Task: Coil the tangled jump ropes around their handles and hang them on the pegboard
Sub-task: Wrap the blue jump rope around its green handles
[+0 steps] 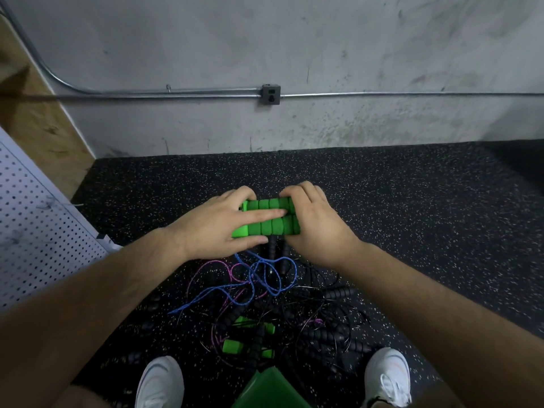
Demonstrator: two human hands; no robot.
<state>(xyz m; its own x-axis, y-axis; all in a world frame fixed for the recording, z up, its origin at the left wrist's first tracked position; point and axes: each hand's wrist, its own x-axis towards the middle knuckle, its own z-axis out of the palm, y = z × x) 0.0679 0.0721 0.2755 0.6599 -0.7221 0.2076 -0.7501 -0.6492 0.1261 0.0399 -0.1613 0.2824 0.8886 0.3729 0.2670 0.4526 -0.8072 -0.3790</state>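
Green handles [269, 219] paired, ends hidden by gripping hands [217, 228], dark cords [332, 315] indistinct

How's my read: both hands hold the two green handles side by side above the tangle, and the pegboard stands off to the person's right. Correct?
Not quite. The head view shows the pegboard at the person's left, not right. The rest holds: the left hand and right hand hold the two green handles side by side above the tangle.

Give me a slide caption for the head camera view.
Paired green handles held in left hand and right hand above tangled ropes.
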